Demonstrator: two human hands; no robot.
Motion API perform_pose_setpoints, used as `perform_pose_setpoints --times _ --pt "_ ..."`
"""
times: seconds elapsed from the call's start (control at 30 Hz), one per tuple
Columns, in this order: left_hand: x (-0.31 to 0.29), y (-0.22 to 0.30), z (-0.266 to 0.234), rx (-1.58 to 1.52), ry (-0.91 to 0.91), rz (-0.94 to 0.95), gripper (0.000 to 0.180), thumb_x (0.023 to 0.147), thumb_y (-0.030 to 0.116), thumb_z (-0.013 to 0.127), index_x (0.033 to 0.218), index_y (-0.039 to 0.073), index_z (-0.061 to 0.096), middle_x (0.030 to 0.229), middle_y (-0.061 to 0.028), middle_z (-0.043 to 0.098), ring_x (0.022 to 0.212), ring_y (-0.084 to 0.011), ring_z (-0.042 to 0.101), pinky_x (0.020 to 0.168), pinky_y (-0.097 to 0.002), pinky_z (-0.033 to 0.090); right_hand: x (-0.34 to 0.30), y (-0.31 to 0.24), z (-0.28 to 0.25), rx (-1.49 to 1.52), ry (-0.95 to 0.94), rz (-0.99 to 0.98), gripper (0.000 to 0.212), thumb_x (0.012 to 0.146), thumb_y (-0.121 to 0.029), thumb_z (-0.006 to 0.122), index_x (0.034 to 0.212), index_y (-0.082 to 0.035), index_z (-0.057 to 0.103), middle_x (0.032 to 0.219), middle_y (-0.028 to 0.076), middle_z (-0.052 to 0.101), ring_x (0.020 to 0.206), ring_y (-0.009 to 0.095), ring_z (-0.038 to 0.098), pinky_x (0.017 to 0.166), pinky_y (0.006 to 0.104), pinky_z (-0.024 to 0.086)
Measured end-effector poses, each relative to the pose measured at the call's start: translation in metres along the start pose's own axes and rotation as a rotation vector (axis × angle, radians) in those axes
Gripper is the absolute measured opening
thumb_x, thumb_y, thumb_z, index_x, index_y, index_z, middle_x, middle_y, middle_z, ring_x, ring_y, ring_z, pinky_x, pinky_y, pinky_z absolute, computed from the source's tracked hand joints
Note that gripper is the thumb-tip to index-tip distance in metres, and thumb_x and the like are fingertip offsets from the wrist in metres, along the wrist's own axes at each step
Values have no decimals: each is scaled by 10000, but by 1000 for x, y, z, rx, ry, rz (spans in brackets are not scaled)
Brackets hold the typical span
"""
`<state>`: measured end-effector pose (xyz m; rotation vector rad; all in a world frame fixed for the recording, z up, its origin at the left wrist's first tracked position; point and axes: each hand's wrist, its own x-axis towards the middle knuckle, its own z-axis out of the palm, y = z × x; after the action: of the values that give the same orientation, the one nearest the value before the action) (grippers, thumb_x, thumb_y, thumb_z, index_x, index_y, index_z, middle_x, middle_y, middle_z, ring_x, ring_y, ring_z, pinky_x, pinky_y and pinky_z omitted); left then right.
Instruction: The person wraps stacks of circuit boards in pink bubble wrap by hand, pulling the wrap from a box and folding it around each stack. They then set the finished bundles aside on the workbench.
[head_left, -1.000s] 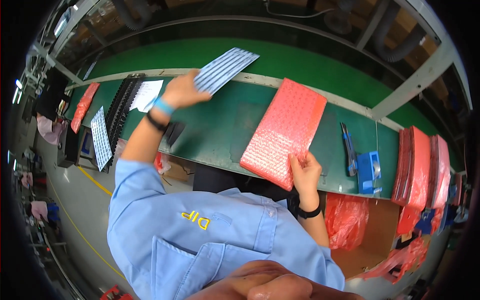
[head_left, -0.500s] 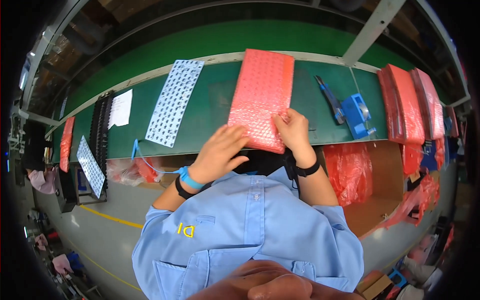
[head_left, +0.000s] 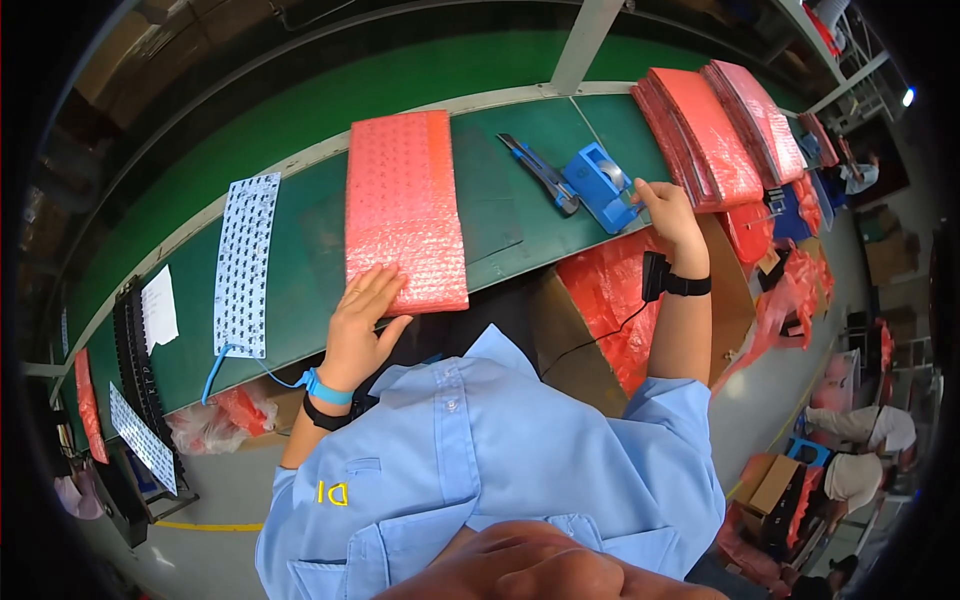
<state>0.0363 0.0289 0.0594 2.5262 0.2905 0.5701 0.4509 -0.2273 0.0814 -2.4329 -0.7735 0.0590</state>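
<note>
A red bubble-wrap pouch point(head_left: 405, 200) lies lengthwise on the green bench, its lower end at the near edge. My left hand point(head_left: 365, 315) rests on the pouch's near left corner with the fingers laid flat and the thumb apart. Further right, a blue tape dispenser point(head_left: 600, 188) with a roll in it stands near the bench edge. My right hand point(head_left: 668, 212) is at the dispenser's front end, thumb and forefinger pinched together; whatever they hold is too small to make out. A blue and black utility knife point(head_left: 540, 175) lies just left of the dispenser.
A pale perforated keyboard-shaped sheet point(head_left: 247, 265) lies to the left, past it a paper point(head_left: 159, 308) and a black slotted rack point(head_left: 140, 360). Stacked red bubble-wrap packs point(head_left: 700, 135) stand at the right. Below the bench, a carton holds red wrap point(head_left: 610, 290). A blue cord runs from my left wrist.
My right hand has left the pouch and moved right to the tape dispenser. My left hand stays on the pouch. The whole view has swung to the right.
</note>
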Motion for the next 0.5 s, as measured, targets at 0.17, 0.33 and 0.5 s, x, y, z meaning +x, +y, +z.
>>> perform_pose_setpoints --times 0.17,0.33,0.5 --pt "1 -1 2 -19 6 -27 489 771 88 721 1245 33 613 1324 -163 577 1280 -362 495 1095 -453 350 1 -5 -1 327 -207 221 386 925 -387 617 817 -19 660 842 64 627 726 183 601 675 354 518" --pt "1 -1 1 -8 21 -29 462 767 76 731 1217 41 635 1300 -143 599 1253 -346 522 1087 -449 369 -23 -17 -3 848 -83 452 298 950 -307 606 811 -44 639 972 67 658 839 195 637 815 378 564" --pt "-1 -2 0 -11 21 -41 459 767 79 732 1214 42 638 1300 -142 599 1255 -341 523 1088 -448 367 -57 -16 -13 1475 -31 439 215 934 -174 628 752 -66 586 986 90 652 854 195 645 811 382 582"
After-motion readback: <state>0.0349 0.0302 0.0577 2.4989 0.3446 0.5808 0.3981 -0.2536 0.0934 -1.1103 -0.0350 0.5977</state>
